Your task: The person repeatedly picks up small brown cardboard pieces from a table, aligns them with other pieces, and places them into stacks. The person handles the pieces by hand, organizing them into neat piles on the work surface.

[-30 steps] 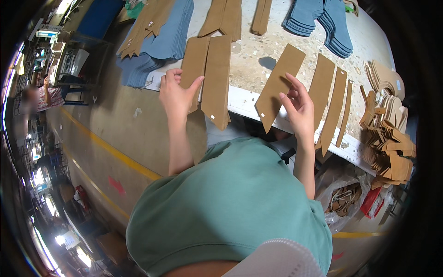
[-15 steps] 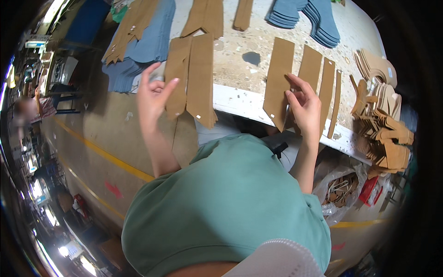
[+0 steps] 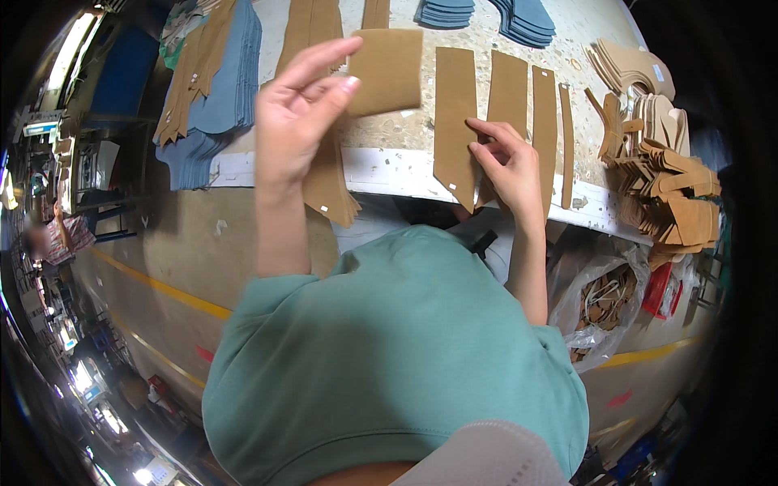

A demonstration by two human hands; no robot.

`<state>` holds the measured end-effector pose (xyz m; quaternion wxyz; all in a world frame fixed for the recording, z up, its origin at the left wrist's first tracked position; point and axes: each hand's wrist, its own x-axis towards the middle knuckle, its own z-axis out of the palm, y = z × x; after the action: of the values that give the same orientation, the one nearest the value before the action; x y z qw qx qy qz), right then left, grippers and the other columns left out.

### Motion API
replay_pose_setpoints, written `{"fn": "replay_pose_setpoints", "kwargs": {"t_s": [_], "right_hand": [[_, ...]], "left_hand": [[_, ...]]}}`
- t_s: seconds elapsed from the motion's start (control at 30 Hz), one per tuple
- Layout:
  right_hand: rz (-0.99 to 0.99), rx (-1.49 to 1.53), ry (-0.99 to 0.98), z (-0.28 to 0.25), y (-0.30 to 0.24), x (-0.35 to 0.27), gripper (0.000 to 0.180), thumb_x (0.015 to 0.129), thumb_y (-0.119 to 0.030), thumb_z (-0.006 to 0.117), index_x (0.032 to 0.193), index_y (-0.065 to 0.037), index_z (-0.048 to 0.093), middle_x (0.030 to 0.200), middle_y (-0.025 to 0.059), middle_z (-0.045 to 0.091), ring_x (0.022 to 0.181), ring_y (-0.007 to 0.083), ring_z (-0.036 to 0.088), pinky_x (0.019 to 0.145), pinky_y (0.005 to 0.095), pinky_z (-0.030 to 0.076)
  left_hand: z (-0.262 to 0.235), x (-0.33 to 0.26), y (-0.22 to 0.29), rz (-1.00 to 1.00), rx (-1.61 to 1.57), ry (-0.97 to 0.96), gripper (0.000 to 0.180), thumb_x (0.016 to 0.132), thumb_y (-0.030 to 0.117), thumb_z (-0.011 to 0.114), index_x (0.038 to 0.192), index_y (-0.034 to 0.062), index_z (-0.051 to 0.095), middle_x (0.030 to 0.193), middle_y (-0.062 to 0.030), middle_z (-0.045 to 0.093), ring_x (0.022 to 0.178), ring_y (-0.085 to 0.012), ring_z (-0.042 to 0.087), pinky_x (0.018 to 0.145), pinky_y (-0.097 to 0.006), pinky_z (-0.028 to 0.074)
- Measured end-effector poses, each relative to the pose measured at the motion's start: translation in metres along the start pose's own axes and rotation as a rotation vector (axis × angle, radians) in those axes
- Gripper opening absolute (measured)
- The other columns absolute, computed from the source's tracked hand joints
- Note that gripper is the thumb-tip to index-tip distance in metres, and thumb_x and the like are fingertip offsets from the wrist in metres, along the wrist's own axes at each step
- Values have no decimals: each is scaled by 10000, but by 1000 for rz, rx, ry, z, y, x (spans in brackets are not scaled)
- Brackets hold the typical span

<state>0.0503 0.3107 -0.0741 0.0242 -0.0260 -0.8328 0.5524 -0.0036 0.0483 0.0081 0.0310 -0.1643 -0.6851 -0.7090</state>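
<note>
My left hand [image 3: 304, 117] is raised over the table's front edge. Its thumb and index finger are closed on the left side of a brown leather-like piece [image 3: 387, 74], roughly rectangular and lifted above the tabletop. Below that hand, and partly hidden by it, a stack of long brown panels [image 3: 328, 190] overhangs the table edge. My right hand [image 3: 506, 162] has curled fingers, with thumb and index fingertips at the right edge of a wide brown panel [image 3: 455, 105]. That panel has a slanted lower end with a small white mark. A second brown panel [image 3: 506, 89] lies partly under this hand.
Narrow brown strips [image 3: 544, 121] lie right of my right hand on the speckled table [image 3: 389, 166]. Blue stacked pieces [image 3: 231, 89] are at left, more [image 3: 527, 20] at the back. Tan and brown cut pieces [image 3: 668, 178] pile up at right. A plastic bag of scraps [image 3: 604, 292] stands below.
My left hand has risen and moved right, and a brown piece now shows in its fingers. My right hand stays at the same panel edge. The whole view has shifted slightly.
</note>
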Motion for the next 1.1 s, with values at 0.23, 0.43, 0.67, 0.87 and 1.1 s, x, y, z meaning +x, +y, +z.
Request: {"fn": "replay_pose_setpoints", "kwargs": {"t_s": [0.23, 0.43, 0.67, 0.87, 1.1], "right_hand": [[-3, -29, -42, -1, -1, 1, 370, 843, 9, 662, 1206, -65, 675, 1074, 52, 644, 800, 98, 658, 751, 229, 537], [-11, -45, -32, 2, -6, 0, 443, 825, 39, 669, 1254, -68, 644, 1123, 59, 631, 809, 96, 664, 743, 226, 544], [-61, 27, -47, 12, -7, -5, 399, 813, 18, 667, 1210, -13, 646, 1100, 96, 633, 762, 147, 684, 701, 264, 564], [-62, 37, -122, 23, -16, -8, 401, 810, 23, 665, 1210, 4, 636, 1101, 100, 623, 780, 160, 693, 703, 269, 561], [-168, -120, 88, 1, -14, -16, 383, 835, -11, 662, 1216, -4, 620, 1079, 122, 609, 814, 199, 677, 748, 311, 551]], "left_hand": [[22, -24, -63, -372, 273, -148, 492, 848, -20, 685, 1323, -1, 558, 1286, -81, 553, 877, -95, 619, 798, -215, 528], [19, -40, -64, -278, 364, -135, 496, 843, -19, 681, 1325, 32, 577, 1262, -66, 532, 830, -84, 590, 725, -190, 527], [13, -63, -48, -341, 406, -95, 497, 834, -27, 680, 1318, 30, 582, 1261, -67, 541, 842, -82, 603, 711, -198, 541], [17, -72, -41, -325, 533, -48, 459, 831, -9, 690, 1280, 40, 608, 1250, -78, 560, 921, -116, 625, 752, -229, 553], [28, -59, -22, -54, 781, -75, 408, 835, 53, 697, 1239, 50, 635, 1227, -108, 590, 1061, -229, 621, 893, -343, 522]]}}
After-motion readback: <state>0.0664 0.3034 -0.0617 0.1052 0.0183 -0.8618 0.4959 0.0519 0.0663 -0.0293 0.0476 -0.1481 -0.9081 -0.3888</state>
